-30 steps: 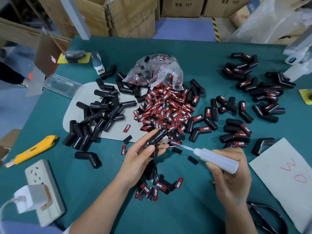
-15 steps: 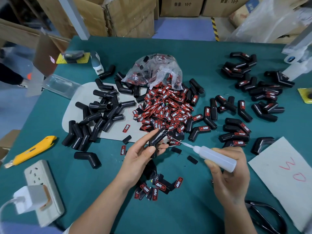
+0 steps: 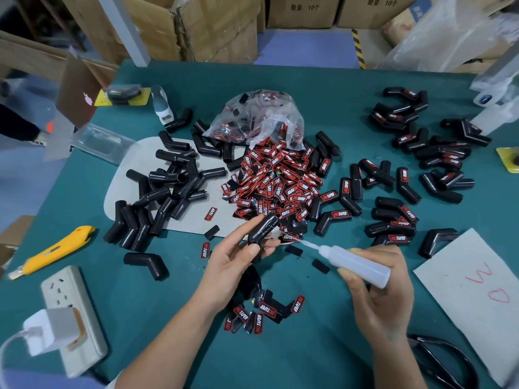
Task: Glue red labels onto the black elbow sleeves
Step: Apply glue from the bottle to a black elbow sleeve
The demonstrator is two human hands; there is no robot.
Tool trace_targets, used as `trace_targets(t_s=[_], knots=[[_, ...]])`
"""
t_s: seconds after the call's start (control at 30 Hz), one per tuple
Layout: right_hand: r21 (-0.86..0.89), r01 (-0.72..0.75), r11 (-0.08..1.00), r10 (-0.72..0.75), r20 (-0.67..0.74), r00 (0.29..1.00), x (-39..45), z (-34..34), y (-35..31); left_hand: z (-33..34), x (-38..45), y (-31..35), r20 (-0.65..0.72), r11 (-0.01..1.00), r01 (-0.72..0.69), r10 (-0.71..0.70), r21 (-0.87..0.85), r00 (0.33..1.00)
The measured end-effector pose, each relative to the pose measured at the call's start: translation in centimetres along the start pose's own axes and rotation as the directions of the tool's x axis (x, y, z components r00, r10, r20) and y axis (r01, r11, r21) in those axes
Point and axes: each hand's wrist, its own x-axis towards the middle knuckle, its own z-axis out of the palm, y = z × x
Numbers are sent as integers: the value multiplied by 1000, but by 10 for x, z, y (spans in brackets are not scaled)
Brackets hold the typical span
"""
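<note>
Glue nozzle has barely moved over the last second, still at the elbow sleeve.
Left hand (image 3: 230,265) pinches a bare black elbow sleeve (image 3: 262,228) above the near-centre table (image 3: 337,88); right hand (image 3: 384,296) grips the glue bottle (image 3: 356,261), tip just right of the sleeve, so gluing looks under way, no label on yet. Red labels (image 3: 280,178) behind read "PROTAPER"; paper (image 3: 477,290) right reads "30"; far boxes "10个".

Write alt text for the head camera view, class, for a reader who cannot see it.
A left hand holds a black elbow sleeve while the right hand aims a glue bottle at it, above a green table. Behind lies a pile of red labels, with plain sleeves left and labelled sleeves right.
</note>
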Motion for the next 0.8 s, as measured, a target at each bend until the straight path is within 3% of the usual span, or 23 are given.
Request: trace_targets(t_s=[0.47, 0.8], knots=[[22, 1, 1000, -2, 45, 999, -1, 1, -1, 0, 0, 0, 9, 1000, -3, 3, 17, 1000], [-12, -25, 1000, 25, -25, 999, 1, -2, -1, 2, -1, 2, 6, 1000, -8, 8, -1, 1000]])
